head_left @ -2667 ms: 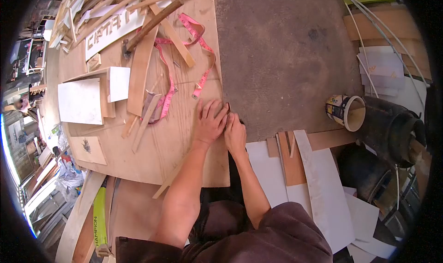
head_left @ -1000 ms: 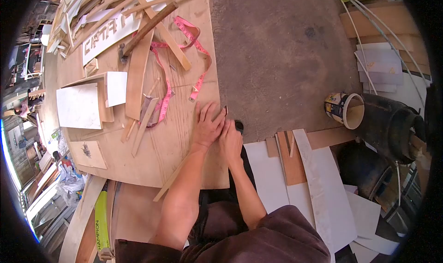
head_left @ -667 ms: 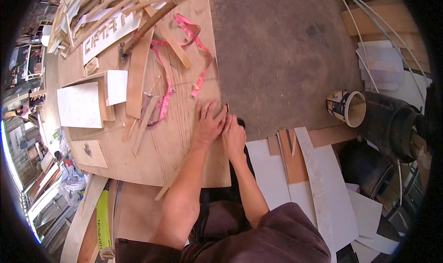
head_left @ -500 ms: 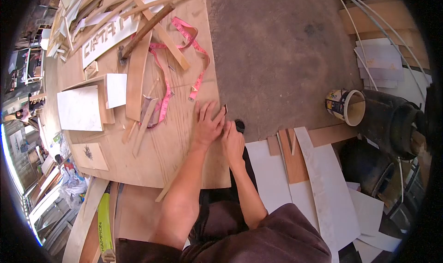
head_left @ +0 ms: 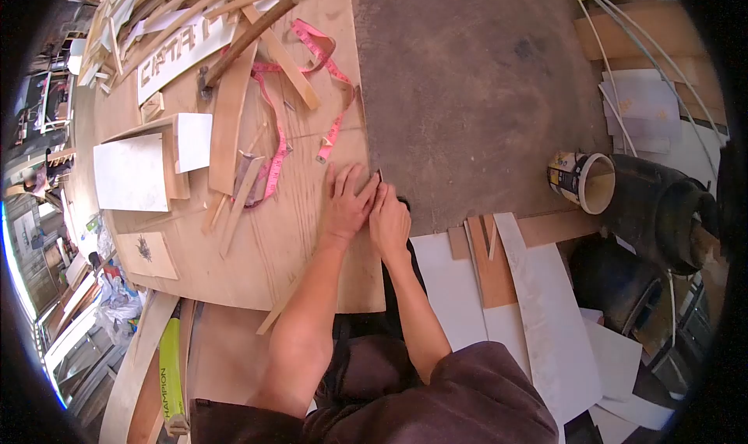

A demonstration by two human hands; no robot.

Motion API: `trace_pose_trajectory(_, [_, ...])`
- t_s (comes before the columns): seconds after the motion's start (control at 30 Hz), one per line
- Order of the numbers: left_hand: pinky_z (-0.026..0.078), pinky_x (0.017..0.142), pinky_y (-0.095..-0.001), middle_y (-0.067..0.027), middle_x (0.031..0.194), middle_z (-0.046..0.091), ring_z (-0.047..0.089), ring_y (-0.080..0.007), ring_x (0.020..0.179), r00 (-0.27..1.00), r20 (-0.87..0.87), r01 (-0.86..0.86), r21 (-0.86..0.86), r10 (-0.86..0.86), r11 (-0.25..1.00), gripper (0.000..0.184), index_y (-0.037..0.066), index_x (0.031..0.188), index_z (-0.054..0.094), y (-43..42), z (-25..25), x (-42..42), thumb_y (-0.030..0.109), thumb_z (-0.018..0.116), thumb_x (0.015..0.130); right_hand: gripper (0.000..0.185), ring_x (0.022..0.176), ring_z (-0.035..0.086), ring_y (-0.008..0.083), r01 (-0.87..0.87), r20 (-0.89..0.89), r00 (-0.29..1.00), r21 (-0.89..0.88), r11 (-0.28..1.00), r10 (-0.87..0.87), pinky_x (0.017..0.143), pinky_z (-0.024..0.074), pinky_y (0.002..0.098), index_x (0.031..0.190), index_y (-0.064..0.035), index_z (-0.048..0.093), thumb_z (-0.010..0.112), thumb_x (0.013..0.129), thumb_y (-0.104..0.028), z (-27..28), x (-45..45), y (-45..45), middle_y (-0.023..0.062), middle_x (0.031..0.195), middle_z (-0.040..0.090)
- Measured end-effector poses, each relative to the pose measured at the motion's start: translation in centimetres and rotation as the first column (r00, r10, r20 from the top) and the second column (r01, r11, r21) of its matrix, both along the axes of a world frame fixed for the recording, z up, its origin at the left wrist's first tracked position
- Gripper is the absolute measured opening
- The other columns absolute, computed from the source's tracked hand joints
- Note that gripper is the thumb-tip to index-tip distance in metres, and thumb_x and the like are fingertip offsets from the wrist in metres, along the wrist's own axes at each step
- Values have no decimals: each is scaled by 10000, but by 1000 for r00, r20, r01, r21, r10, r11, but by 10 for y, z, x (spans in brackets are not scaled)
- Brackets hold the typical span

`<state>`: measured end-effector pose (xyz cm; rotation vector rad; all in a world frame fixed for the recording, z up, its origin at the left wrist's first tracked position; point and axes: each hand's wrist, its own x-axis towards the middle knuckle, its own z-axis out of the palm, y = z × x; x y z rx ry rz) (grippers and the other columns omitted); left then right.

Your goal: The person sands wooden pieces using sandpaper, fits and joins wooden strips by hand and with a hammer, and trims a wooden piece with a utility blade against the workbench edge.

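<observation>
My left hand (head_left: 348, 208) rests at the right edge of the plywood tabletop (head_left: 296, 233). Its outer fingers bend down on the wood, while its index finger and thumb press at a small dark-edged piece (head_left: 379, 176). Right beside it, over the edge, my right hand (head_left: 389, 219) has its fingers curled in a pinch at the same spot. What the piece is stays mostly hidden by my fingers. Beyond my left hand lies a loosely curled pink tape measure (head_left: 273, 167), with its metal end tip close by.
Wood strips (head_left: 241, 198), a hammer (head_left: 248, 40), a white board with cut-out letters (head_left: 183, 54) and a white-faced box piece (head_left: 131, 175) lie on the tabletop. On the floor to the right are a paint bucket (head_left: 598, 184), a dark cylinder (head_left: 654, 210) and white sheets (head_left: 448, 276).
The view has shifted slightly. Both hands stay together at the table edge, with the right hand's fingers a little closer to the left. Nothing else has visibly moved.
</observation>
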<state>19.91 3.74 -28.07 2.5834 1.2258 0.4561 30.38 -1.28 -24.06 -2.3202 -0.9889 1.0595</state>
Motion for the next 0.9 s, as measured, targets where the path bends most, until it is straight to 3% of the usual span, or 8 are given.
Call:
trace_pose_trajectory(0.1, [258, 1167, -585, -138, 1300, 533, 453, -317, 1286, 1000, 16, 19, 10, -19, 1000, 372, 150, 1225, 648, 2, 2, 0, 206, 670, 858, 407, 715, 637, 511, 3, 13, 1000, 30, 1000, -3, 617, 476, 602, 965, -40, 542, 319, 1073, -363, 5, -1, -5, 314, 743, 643])
trace_pose_trajectory(0.23, [266, 1165, -578, -130, 1293, 537, 464, -313, 1276, 1000, 5, 1, -13, -1, 1000, 385, 158, 1224, 643, 0, 5, 1, 202, 687, 844, 374, 715, 642, 512, -16, 6, 1000, -70, 997, 16, 612, 479, 602, 1003, -47, 523, 333, 1070, -361, -2, -7, -19, 311, 733, 644])
trace_pose_trajectory(0.33, [271, 1164, -570, -126, 1290, 540, 473, -314, 1265, 1000, -25, 4, 16, -4, 1000, 381, 156, 1213, 647, 1, 5, 0, 201, 696, 837, 373, 702, 642, 513, -9, 37, 999, 64, 998, 7, 598, 480, 602, 1022, -52, 515, 333, 1068, -374, -14, -3, -4, 307, 722, 644])
trace_pose_trajectory(0.43, [265, 1170, -567, -128, 1295, 536, 472, -313, 1267, 1000, 23, 4, 19, -4, 1000, 371, 154, 1213, 648, 4, 6, 4, 204, 689, 849, 387, 711, 641, 516, -26, 21, 999, 21, 999, 26, 617, 480, 607, 1031, -47, 519, 321, 1070, -377, -2, 1, -10, 311, 735, 646])
trace_pose_trajectory(0.5, [257, 1178, -569, -127, 1300, 529, 461, -313, 1277, 1000, 18, -1, -33, 2, 999, 364, 153, 1216, 647, 2, 9, 3, 206, 683, 858, 426, 754, 594, 547, 17, -98, 995, -84, 996, -25, 662, 453, 611, 999, -8, 535, 299, 1083, -352, 12, -2, -20, 334, 781, 622])
trace_pose_trajectory(0.67, [245, 1184, -569, -130, 1292, 532, 453, -314, 1280, 1000, -27, 10, -6, -11, 1000, 366, 144, 1227, 648, 1, 11, 1, 207, 672, 867, 402, 716, 641, 510, -21, 15, 1000, 70, 997, 20, 619, 478, 608, 1043, -49, 521, 300, 1075, -383, -9, 1, 1, 314, 740, 642])
trace_pose_trajectory(0.83, [233, 1188, -565, -132, 1292, 532, 456, -317, 1276, 1000, -4, -5, -55, 5, 998, 365, 146, 1233, 651, 4, 13, 5, 213, 664, 874, 375, 708, 641, 501, -18, -17, 1000, -84, 996, 16, 623, 488, 597, 1017, -43, 543, 342, 1071, -354, 2, -7, -32, 310, 738, 642])
trace_pose_trajectory(0.9, [235, 1187, -566, -137, 1295, 531, 462, -324, 1274, 1000, -9, 0, -54, 0, 999, 367, 146, 1232, 651, 1, 18, 4, 221, 665, 873, 367, 711, 643, 500, -34, 5, 999, -67, 997, 34, 624, 487, 598, 1011, -40, 543, 350, 1070, -346, -6, -9, -23, 307, 727, 641])
